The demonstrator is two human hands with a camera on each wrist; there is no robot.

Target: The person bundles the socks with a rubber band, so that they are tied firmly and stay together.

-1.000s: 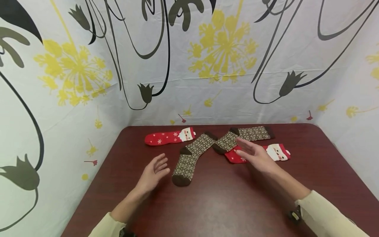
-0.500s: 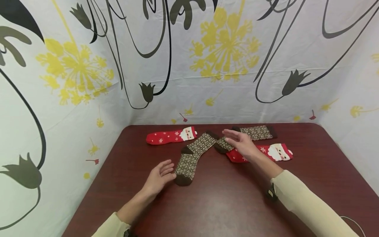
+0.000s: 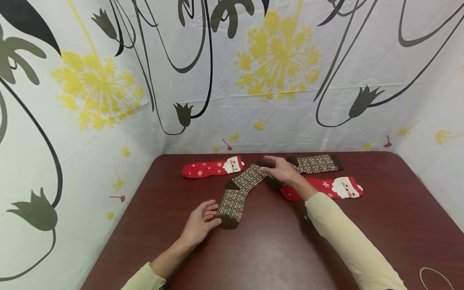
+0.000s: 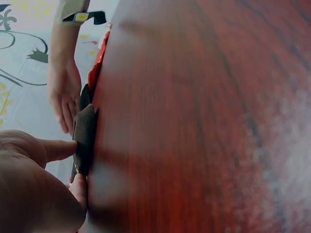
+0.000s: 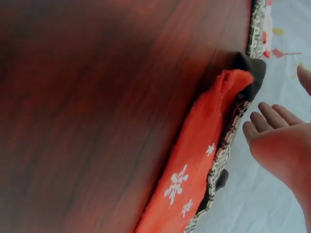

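Observation:
A brown-and-cream patterned sock [image 3: 233,199] with dark toe, heel and cuff lies slanted mid-table. My left hand [image 3: 198,223] is at its toe end, fingers loosely bent; in the left wrist view the thumb reaches the dark toe [image 4: 85,136]. Over the cuff end of that sock hovers my right hand [image 3: 282,170], fingers extended and holding nothing. Beneath the right hand and wrist, a second patterned sock [image 3: 315,164] partly overlaps a red Santa sock [image 3: 346,188]; the right wrist view shows this red sock [image 5: 182,174] close by the hand.
Another red Santa sock [image 3: 206,169] lies at the back left of the dark red wooden table [image 3: 268,253]. A white cloth [image 3: 232,80] printed with flowers hangs behind and at both sides. A thin pale cable [image 3: 433,272] loops at the lower right.
My right hand has moved left, from above the overlapping socks to the first patterned sock's cuff. The left hand has moved right, up to its toe. The socks lie as before.

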